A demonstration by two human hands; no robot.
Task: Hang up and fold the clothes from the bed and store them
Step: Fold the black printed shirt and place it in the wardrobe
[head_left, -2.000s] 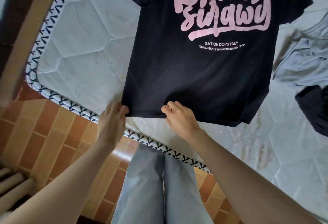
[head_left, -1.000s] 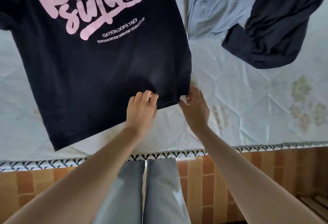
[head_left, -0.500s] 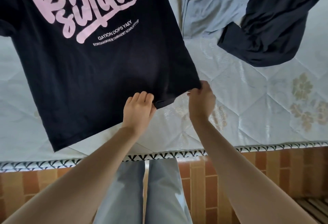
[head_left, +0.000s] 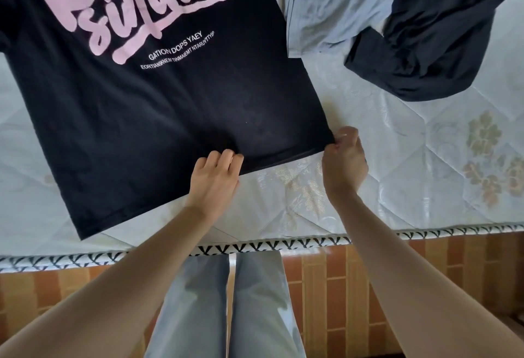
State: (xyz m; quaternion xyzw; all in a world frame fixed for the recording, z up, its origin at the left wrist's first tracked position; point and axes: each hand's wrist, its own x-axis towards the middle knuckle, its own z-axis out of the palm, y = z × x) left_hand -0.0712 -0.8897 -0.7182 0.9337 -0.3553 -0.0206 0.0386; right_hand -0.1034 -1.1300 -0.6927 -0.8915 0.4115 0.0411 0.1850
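T-shirt (head_left: 147,119), black with pink lettering, spread flat on mattress (head_left: 411,187), front up, hem toward near edge. Left hand (head_left: 214,179) on hem near its middle, fingers curled over the fabric edge, gripping it. Right hand (head_left: 344,162) at the hem's right corner, fingertips pinching the cloth, corner drawn taut. Light blue shirt (head_left: 326,8) crumpled beyond, just beside the T-shirt's right side. Dark garment (head_left: 442,31) heaped partly over the blue one. Patterned trim along mattress edge, tiled floor (head_left: 326,286) below, light trousers (head_left: 226,306) between the forearms.
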